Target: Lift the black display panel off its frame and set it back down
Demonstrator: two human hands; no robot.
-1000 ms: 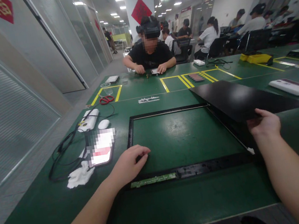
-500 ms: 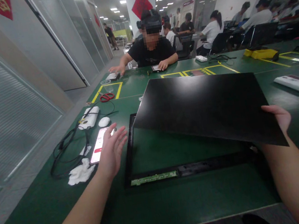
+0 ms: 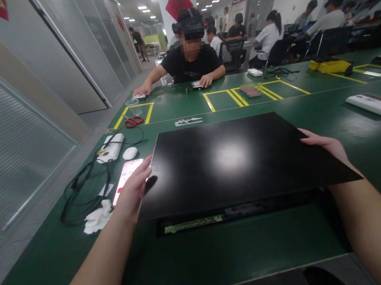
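Observation:
A flat, glossy black panel (image 3: 232, 179), like a display screen, is held level above the table between both my hands. My left hand (image 3: 136, 187) grips its left edge, with the fingers partly behind it. On the right edge, my right hand (image 3: 324, 143) has its thumb on top and its fingers hidden underneath. Below the panel lies a black rectangular frame (image 3: 276, 205), mostly covered now. A narrow green circuit board (image 3: 192, 224) shows along the near side of that frame.
Left of the panel are a lit phone (image 3: 125, 174), a white mouse (image 3: 130, 153), crumpled tissue (image 3: 98, 217), black cables (image 3: 74, 185) and red scissors (image 3: 134, 121). A white power bank-like device (image 3: 376, 104) lies right. Across the green table (image 3: 231, 261) sits a person (image 3: 195, 60) in a headset.
My left hand has moved from beside the panel onto its left edge. The panel has levelled out and come nearer, covering most of the frame. The person opposite has shifted a hand slightly.

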